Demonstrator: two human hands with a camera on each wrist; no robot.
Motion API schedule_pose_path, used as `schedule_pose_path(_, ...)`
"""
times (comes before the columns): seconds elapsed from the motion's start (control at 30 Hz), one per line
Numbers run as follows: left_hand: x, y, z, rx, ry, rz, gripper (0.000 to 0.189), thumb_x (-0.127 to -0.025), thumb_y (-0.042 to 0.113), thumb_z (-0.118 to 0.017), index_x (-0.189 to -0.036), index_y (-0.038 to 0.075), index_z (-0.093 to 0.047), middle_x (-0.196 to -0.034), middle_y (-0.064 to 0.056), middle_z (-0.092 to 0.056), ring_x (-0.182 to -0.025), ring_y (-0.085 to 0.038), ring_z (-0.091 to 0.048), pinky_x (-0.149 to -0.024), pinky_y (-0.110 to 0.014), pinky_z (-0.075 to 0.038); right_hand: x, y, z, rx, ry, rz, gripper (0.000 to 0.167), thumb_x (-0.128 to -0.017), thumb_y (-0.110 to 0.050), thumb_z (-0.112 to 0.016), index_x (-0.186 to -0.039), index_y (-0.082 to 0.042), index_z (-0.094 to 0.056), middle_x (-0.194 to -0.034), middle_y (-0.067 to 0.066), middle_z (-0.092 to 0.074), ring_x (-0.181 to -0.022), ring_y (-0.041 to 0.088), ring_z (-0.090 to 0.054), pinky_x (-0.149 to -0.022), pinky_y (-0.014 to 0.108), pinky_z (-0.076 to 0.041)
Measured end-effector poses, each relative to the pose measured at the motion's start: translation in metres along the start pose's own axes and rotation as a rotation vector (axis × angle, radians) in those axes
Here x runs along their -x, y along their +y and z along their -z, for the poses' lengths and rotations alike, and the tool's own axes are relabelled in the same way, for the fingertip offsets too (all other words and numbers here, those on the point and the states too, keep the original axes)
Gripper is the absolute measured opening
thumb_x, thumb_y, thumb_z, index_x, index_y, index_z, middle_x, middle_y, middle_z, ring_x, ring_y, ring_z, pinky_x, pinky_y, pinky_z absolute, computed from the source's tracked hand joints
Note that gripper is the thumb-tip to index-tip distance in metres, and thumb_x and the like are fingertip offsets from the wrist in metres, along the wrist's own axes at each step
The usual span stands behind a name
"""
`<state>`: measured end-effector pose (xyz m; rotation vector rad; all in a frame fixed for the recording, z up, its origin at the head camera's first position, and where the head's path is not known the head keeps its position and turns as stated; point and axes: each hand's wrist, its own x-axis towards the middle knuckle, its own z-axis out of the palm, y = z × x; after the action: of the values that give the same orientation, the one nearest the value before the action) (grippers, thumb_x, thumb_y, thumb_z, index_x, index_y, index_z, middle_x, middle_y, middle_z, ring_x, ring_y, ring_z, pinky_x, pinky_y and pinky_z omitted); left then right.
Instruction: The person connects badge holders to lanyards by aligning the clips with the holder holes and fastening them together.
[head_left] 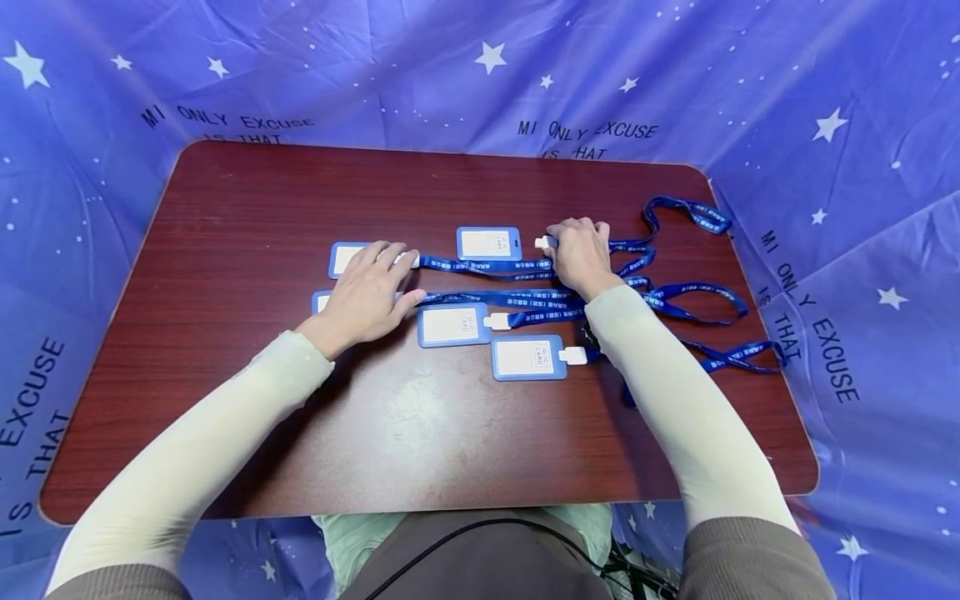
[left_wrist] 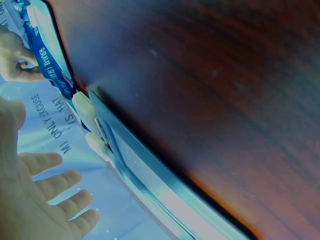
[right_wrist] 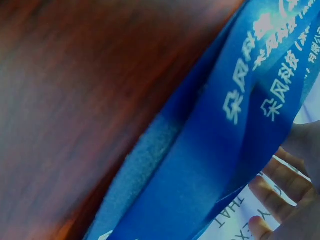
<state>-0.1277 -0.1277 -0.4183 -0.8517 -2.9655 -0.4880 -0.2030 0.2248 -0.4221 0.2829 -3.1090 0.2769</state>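
Observation:
My left hand [head_left: 375, 287] lies over the left ends of two blue-framed badge holders, an upper one [head_left: 342, 258] and a lower one [head_left: 320, 300] that it mostly hides. Its fingers [left_wrist: 55, 182] are spread and nearly straight, beside the holders' white clips [left_wrist: 85, 107]. At the back right, my right hand [head_left: 581, 254] has curled fingers and holds a blue lanyard near its white clip [head_left: 546, 242]. That clip sits apart from a badge holder [head_left: 488, 243] just to its left. Printed straps [right_wrist: 215, 135] fill the right wrist view, partly in front of the right fingers [right_wrist: 272, 197].
Two more badge holders, one in the middle [head_left: 452, 324] and one nearer me [head_left: 528, 357], have clips attached. Looped lanyard ends [head_left: 697, 300] spread toward the right edge of the brown table [head_left: 300, 450]. Blue star-printed cloth [head_left: 420, 75] surrounds the table.

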Motion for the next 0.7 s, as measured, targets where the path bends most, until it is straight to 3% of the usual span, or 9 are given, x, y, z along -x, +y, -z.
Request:
schedule_pose_path(0.4, -0.0028, 0.0001, -0.0007, -0.019, -0.009, -0.002, 0.067, -0.104, 0.047, -0.052, -0.154, 0.003, -0.043, -0.155, -0.021, -0.044, -0.144, -0.042, -0.034, -0.121, -0.054, -0.023, -0.0018, -0.0012, -0.006, 0.022, 0.019, 0.033, 0.034, -0.1, -0.015, -0.065, -0.13, -0.002, -0.068, -0.129, 0.017, -0.067, -0.117, 0.036, -0.054, -0.1, 0.053, -0.031)
schedule_pose_path(0.7, -0.0079, 0.0032, -0.0017, -0.021, -0.021, -0.002, 0.067, -0.105, 0.048, -0.051, -0.153, 0.003, -0.044, -0.155, -0.021, -0.044, -0.145, -0.041, -0.033, -0.121, -0.055, -0.023, -0.0022, -0.0006, -0.0074, 0.012, 0.038, 0.037, 0.019, -0.099, -0.013, -0.063, -0.112, -0.004, -0.074, -0.12, 0.014, -0.07, -0.11, 0.036, -0.055, -0.098, 0.054, -0.031)
